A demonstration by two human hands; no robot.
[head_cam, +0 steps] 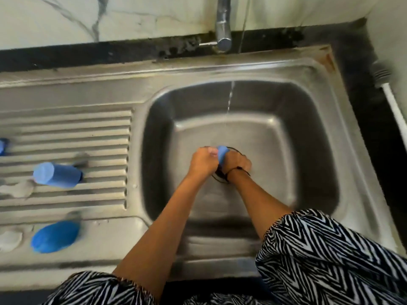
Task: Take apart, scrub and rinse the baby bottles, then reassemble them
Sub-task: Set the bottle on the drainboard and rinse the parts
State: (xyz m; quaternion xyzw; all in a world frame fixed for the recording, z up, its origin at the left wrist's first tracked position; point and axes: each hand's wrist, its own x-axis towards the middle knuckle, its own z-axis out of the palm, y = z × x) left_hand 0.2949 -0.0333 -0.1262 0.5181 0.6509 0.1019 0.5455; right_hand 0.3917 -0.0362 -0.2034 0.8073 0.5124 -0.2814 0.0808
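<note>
A small pale blue bottle [221, 155] was held low over the drain of a steel sink [312, 137]. The left hand [203, 161] and right hand [236, 162] pressed close together, both curled around it. A thin stream of water [230, 96] fell from the tap [223, 25] behind them. On the ribbed draining board [92, 128] to the left lay two more blue bottles [57, 175], blurred.
</note>
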